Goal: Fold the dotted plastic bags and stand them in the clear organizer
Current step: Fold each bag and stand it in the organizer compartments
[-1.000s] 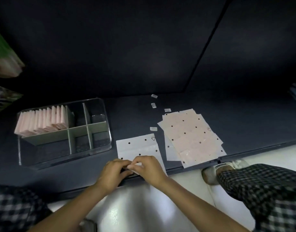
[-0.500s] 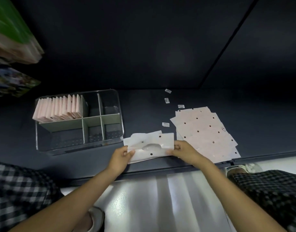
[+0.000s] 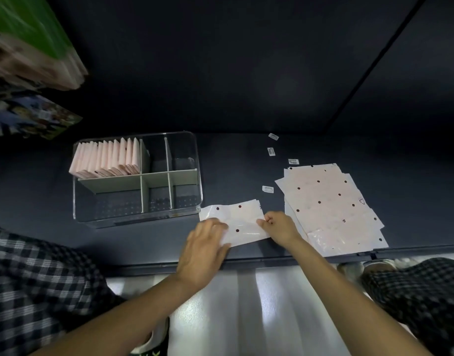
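The left hand (image 3: 204, 249) is lying flat, fingers straight and together, pressing the left part of the folded dotted bag (image 3: 242, 222) against the dark shelf (image 3: 246, 170). The right hand (image 3: 280, 227) is pinching the bag's right edge with curled fingers. The bag is lying just right of the clear organizer (image 3: 137, 179).

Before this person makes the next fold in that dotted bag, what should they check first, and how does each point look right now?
1. Bag being folded lies flat on the dark table: ok.
2. Left hand presses its left end with flat fingers: ok.
3. Right hand pinches its right edge: ok.
4. Folded edges line up: cannot tell; the hands cover both ends.
5. Clear organizer has free compartments beside the row of folded bags: ok.
6. Stack of unfolded bags lies apart from the working bag: not ok; the right hand sits against its edge.
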A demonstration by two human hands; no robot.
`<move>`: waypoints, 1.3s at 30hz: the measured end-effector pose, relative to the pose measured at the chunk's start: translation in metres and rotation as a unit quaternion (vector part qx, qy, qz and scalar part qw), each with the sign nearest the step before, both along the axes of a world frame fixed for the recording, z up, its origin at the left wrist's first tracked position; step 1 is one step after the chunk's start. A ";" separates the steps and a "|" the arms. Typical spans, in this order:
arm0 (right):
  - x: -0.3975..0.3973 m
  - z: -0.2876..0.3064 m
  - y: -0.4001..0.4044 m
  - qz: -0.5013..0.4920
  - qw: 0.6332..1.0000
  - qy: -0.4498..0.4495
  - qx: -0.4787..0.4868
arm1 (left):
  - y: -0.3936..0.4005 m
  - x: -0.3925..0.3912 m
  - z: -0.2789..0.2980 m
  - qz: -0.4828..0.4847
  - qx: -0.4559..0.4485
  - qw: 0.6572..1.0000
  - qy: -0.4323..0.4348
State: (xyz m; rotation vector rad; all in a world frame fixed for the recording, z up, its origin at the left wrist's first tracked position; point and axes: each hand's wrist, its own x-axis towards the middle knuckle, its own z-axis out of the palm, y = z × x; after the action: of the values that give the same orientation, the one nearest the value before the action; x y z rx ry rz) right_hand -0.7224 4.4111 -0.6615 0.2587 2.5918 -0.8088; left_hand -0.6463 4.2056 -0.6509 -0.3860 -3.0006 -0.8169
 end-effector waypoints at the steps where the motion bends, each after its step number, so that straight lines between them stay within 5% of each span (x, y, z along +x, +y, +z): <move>1: 0.000 0.001 0.000 -0.001 1.000 -0.002 0.002 | 0.001 -0.001 -0.002 -0.062 -0.051 0.997 -0.017; 5: 0.000 0.000 0.000 -0.014 1.000 -0.010 -0.005 | -0.003 0.000 -0.026 -0.154 -0.214 0.961 -0.080; 11: 0.002 0.001 -0.001 -0.023 0.999 -0.025 0.012 | -0.008 0.004 -0.038 -0.179 -0.249 0.946 -0.107; 14: 0.018 0.004 -0.004 -0.026 0.994 0.084 0.070 | -0.007 0.004 -0.040 -0.178 -0.261 0.944 -0.097; 18: 0.054 -0.002 -0.018 0.204 0.916 0.329 0.107 | -0.005 0.005 -0.042 -0.177 -0.265 0.943 -0.097; 20: 0.071 -0.015 -0.021 0.345 0.868 0.334 0.126 | -0.006 0.005 -0.043 -0.177 -0.265 0.942 -0.099; 22: 0.080 -0.023 -0.015 0.387 0.866 0.281 0.146 | -0.006 0.004 -0.044 -0.176 -0.265 0.943 -0.099; 29: 0.082 -0.019 0.029 0.384 0.848 0.270 0.247 | -0.020 0.002 -0.039 -0.210 -0.241 0.942 -0.104; 35: 0.074 -0.018 0.032 0.351 0.835 0.371 0.206 | -0.075 -0.001 -0.032 -0.234 -0.263 0.930 -0.109; 39: 0.061 -0.022 0.025 0.304 0.847 0.397 0.180 | -0.058 -0.003 -0.022 -0.212 -0.198 0.956 -0.056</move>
State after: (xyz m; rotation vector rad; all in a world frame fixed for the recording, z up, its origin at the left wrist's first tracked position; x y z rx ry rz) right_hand -0.6617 4.4361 -0.6830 -0.9647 3.2442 -0.1816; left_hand -0.6488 4.1481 -0.6726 -1.0514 -3.2258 -0.2322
